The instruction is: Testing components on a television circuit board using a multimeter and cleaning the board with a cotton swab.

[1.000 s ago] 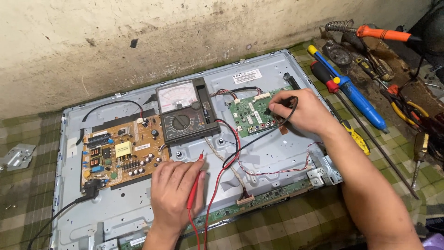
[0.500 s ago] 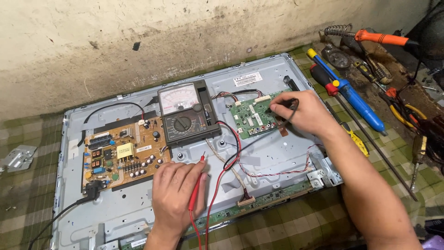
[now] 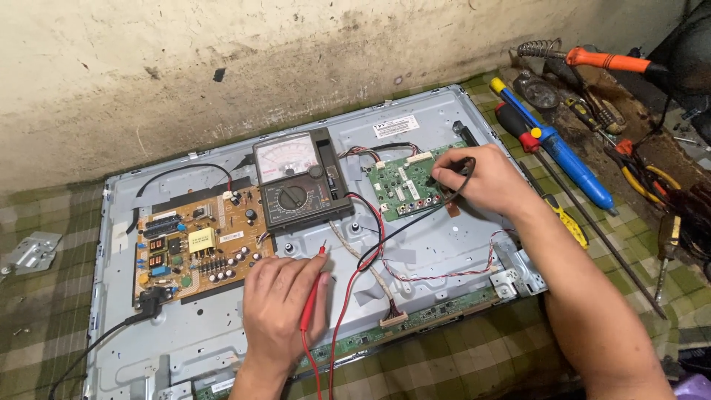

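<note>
Left hand (image 3: pixel 285 300) grips the red probe (image 3: pixel 311 296), tip on the metal back panel (image 3: pixel 437 244) below the analog multimeter (image 3: pixel 300 181). Right hand (image 3: pixel 481 181) pinches the black probe (image 3: pixel 452 169) against the green circuit board (image 3: pixel 404 189).

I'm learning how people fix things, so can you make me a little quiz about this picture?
1. True or false: the left hand holds a thin red test probe against the grey metal back panel.
2. Which board does the right hand touch with the black test probe? A: green circuit board; B: tan circuit board.
3. What sits between the two boards?

Key: 1 true; 2 A; 3 the black dial meter with a needle scale.
</note>
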